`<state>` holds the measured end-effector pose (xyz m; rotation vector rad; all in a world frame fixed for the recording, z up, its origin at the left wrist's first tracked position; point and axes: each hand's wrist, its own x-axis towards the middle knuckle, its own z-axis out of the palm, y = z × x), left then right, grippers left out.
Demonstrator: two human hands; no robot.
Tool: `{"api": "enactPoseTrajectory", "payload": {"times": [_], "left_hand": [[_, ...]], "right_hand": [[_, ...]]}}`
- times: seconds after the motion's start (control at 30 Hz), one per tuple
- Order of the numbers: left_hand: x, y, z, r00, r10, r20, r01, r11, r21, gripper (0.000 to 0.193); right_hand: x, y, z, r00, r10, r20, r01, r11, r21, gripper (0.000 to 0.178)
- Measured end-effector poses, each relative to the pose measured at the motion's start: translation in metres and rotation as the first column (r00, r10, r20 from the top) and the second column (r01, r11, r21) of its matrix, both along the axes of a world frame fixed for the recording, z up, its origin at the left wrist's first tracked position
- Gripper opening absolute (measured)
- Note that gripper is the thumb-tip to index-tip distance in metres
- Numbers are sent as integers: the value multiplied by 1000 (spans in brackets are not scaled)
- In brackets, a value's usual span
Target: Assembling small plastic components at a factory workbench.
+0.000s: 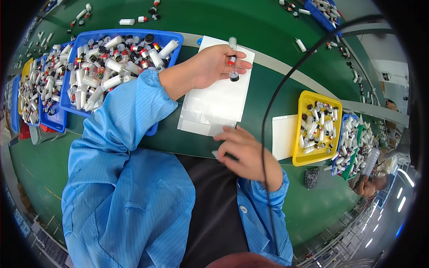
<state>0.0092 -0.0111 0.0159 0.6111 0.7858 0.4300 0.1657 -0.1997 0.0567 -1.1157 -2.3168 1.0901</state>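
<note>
My left hand (216, 66) grips a small clear tube (232, 60) with a red band and a black end, held upright over a white sheet (216, 98). Its fingers partly cover the tube. By the front edge of the table, my right hand (243, 152) hovers near the sheet's lower end. The fingers there are loosely bent, with a gap between thumb and forefinger, and I see nothing held in them. A small whitish piece (215, 154) shows beside its thumb; whether the two touch I cannot tell.
At the left, a blue tray (163, 35) is heaped with white tubes and red-and-black parts. A yellow tray (296, 147) of similar pieces stands right, beside a white sheet (282, 138). A black cable (286, 80) arcs across my view. Loose parts lie on the green surface beyond.
</note>
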Motion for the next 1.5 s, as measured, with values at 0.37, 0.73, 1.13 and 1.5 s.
{"api": "enactPoseTrajectory", "payload": {"times": [0.37, 0.73, 1.13, 1.5], "left_hand": [[-1, -2, 7, 988, 24, 155, -22, 1000, -14, 37], [-7, 6, 6, 819, -37, 572, 31, 999, 20, 47], [-9, 11, 4, 998, -58, -11, 52, 771, 635, 41], [-7, 9, 3, 992, -123, 6, 85, 720, 689, 35]], "right_hand": [[13, 92, -42, 242, -677, -695, 261, 736, -625, 5], [-16, 108, -78, 560, -541, -627, 788, 582, 201, 62], [-14, 102, -83, 537, -560, -631, 794, 588, 155, 67], [7, 107, -61, 117, -619, -777, 610, 662, -436, 13]]}}
